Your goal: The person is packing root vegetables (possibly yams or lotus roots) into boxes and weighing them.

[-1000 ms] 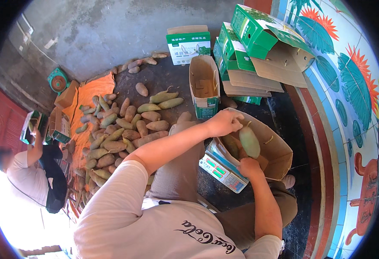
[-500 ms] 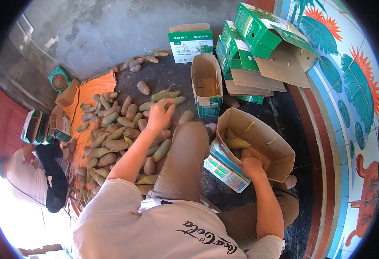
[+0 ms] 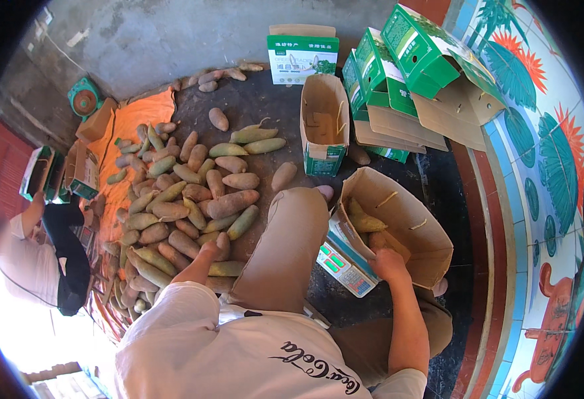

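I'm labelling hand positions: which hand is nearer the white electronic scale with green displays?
Right: the right hand is beside the scale, at the brown cardboard box; the left hand is farther left, among brown-green oblong vegetables.

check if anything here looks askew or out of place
The topmost green carton at upper right looks askew: it sits slanted on the cartons below, a brown flap hanging open. Also, one brownish root vegetable lies alone, apart from the main heap.
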